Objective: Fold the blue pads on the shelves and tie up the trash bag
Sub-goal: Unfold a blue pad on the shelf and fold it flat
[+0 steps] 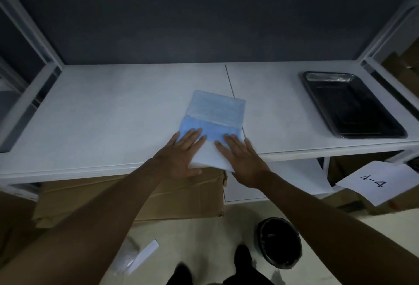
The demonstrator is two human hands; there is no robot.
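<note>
Two dark shoes (242,259) at six o'clock, nearest of all, with one black-lined trash bin (279,242) on the floor just to their right, around five o'clock. One strip of white paper (145,255) lies on the floor at seven. Up the frame, two bare forearms reach to one shelf (102,114). Left hand (179,157) and right hand (242,162) both lie flat, fingers straight and spread, pressing down on one blue pad (215,114); nothing gripped. The pad sits dead centre, partly folded, its white near flap overhanging the shelf's front edge. One metal tray (351,105) at two o'clock, well apart. Wide bare shelf runs out toward nine. One cardboard box (140,196) sits below, one sheet marked 4-4 (376,182) at four.
</note>
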